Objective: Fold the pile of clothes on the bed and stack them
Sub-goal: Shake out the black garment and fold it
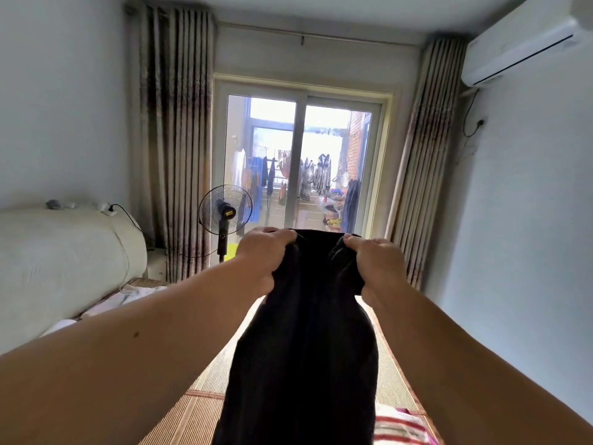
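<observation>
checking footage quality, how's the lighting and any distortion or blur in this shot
Head view: strong backlight from the window blows out the sky; the black garment held up by the left hand and right hand reads as a near-featureless dark mass; wide-angle bending tilts the curtains; forearm edges slightly soft.

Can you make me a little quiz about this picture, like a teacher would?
1. True or false: both hands are gripping the black garment.
2. What stands on the floor near the window: A) a fan, B) a bicycle, C) a ladder?
3. What is mounted high on the wall on the right?

Key: 1. True: the left hand and right hand each pinch its top edge. 2. A, the fan. 3. The air conditioner.
</observation>
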`<move>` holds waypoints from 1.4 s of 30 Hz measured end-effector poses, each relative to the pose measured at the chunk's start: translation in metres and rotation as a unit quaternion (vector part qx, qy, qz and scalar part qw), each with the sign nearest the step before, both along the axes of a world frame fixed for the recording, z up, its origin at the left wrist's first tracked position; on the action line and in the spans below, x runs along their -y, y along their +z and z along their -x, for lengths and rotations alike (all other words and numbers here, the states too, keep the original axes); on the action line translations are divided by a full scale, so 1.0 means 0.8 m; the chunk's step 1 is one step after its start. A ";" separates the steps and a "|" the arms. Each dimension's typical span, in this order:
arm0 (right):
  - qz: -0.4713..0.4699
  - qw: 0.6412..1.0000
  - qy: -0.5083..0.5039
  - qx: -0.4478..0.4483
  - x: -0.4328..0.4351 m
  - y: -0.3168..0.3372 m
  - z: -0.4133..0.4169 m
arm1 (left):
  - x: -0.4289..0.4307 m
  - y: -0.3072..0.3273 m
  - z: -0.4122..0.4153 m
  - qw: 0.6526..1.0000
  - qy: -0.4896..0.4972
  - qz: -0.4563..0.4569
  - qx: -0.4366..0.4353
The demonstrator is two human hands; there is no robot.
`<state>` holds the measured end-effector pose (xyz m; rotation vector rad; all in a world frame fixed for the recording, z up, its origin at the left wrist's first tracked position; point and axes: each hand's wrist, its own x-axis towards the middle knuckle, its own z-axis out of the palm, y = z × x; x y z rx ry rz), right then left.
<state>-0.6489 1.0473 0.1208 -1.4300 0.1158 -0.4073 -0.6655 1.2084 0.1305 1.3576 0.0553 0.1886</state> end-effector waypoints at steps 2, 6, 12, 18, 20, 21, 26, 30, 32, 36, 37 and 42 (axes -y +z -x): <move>-0.001 0.999 0.053 0.000 -0.014 -0.002 0.005 | 0.015 -0.004 0.014 0.999 -0.051 -0.010 0.011; 0.056 0.986 0.151 0.039 -0.029 -0.011 0.016 | 0.034 -0.012 0.025 0.995 -0.090 0.034 0.027; 0.203 0.955 0.201 0.077 -0.012 -0.009 0.016 | 0.004 0.001 0.024 0.953 -0.302 -0.010 0.007; 0.139 0.966 0.217 0.038 0.001 -0.004 0.010 | -0.033 -0.011 0.018 0.973 -0.137 -0.148 0.114; 0.132 0.965 0.220 0.051 0.004 0.003 0.008 | -0.045 -0.026 0.013 0.955 -0.027 -0.261 0.141; 0.125 0.964 0.227 0.062 0.006 0.009 0.008 | -0.050 -0.034 0.009 0.948 -0.026 -0.295 0.121; 0.103 0.951 0.277 0.092 0.022 0.032 0.012 | -0.065 -0.061 -0.004 0.963 -0.222 -0.151 0.025; 0.430 0.875 0.200 0.101 0.053 0.037 0.016 | -0.077 -0.061 -0.008 0.969 -0.224 -0.100 0.030; 0.571 0.798 0.177 0.081 0.063 0.036 0.017 | -0.082 -0.052 -0.012 0.966 -0.206 -0.156 0.023; 0.615 0.778 0.115 0.064 0.064 0.034 0.012 | -0.085 -0.028 -0.025 0.919 -0.147 -0.365 -0.011; 0.608 0.785 0.104 0.061 0.063 0.032 0.008 | -0.086 -0.024 -0.029 0.902 -0.130 -0.411 -0.015; 0.513 0.853 0.096 -0.030 0.052 0.002 -0.029 | -0.083 -0.036 -0.056 0.858 -0.058 -0.508 -0.045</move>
